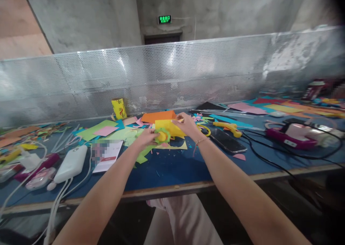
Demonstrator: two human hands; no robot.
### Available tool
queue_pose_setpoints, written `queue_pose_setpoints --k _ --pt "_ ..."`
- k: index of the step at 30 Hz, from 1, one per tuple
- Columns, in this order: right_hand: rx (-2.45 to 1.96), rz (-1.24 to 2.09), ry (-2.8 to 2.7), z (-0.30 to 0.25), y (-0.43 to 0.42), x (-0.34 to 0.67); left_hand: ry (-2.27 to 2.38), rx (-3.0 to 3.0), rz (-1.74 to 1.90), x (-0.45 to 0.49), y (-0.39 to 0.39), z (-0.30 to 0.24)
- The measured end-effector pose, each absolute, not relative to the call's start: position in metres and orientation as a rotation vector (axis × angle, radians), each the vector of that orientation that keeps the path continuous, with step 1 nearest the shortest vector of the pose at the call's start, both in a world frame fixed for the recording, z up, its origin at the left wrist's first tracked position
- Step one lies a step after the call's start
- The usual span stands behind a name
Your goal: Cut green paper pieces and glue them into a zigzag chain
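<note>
My left hand (147,138) is closed at the edge of a green paper flower shape with a yellow centre (163,135), held low over the table. Just right of it and slightly higher, my right hand (187,124) has thumb and fingers pinched together. A small yellowish bit shows at its fingertips, too blurred to name. Behind the flower shape and beside my right fingers is yellow paper (163,123). Orange paper (158,116) lies farther back. Beneath my hands are a pale yellow cut-out (180,146) and tiny paper scraps.
Right of my right wrist lie a dark phone (228,141), a yellow-handled tool (229,127) and black cables. On the left are a white power bank (71,162), a lit screen (111,158) and white cables. A perforated metal divider (167,76) stands along the table's back.
</note>
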State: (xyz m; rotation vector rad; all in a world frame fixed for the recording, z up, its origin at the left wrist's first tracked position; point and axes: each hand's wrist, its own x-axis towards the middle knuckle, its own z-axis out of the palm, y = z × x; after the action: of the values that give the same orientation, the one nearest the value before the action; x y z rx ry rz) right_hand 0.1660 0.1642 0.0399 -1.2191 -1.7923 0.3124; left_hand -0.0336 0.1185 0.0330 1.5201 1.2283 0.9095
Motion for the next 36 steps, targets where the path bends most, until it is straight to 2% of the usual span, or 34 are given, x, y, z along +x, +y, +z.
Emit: queue_pose_setpoints --k 2,4,8,11,16,19,27,33,36 --pt "-1.329 0.238 -1.841 0.041 0.168 0.176 1.469 1.755 0.803 -0.038 0.119 0.035" --pt "-1.378 0.333 -1.993 0.039 0.169 0.183 1.645 1.904 0.742 -0.044 0.12 0.038" --pt "-1.223 0.56 -2.206 0.036 0.167 0.184 1.851 1.943 0.729 -0.058 0.122 0.042" --pt "-1.124 0.543 -2.155 0.039 0.164 0.179 1.97 1.872 0.757 -0.068 0.125 0.042" --pt "-1.021 0.3 -1.812 0.053 0.157 0.174 1.874 1.709 0.979 -0.071 0.132 0.045" --pt "-0.778 0.29 -1.671 0.058 0.151 0.171 1.713 1.553 1.097 -0.063 0.135 0.05" --pt "-0.448 0.906 -1.513 0.051 0.152 0.162 1.159 0.921 1.306 -0.054 0.122 0.049" --pt "-0.286 1.255 -1.329 0.052 0.145 0.16 1.111 0.957 1.29 -0.051 0.124 0.043" --pt "-0.158 1.425 -1.247 0.056 0.137 0.162 1.119 1.197 1.227 -0.047 0.124 0.038"
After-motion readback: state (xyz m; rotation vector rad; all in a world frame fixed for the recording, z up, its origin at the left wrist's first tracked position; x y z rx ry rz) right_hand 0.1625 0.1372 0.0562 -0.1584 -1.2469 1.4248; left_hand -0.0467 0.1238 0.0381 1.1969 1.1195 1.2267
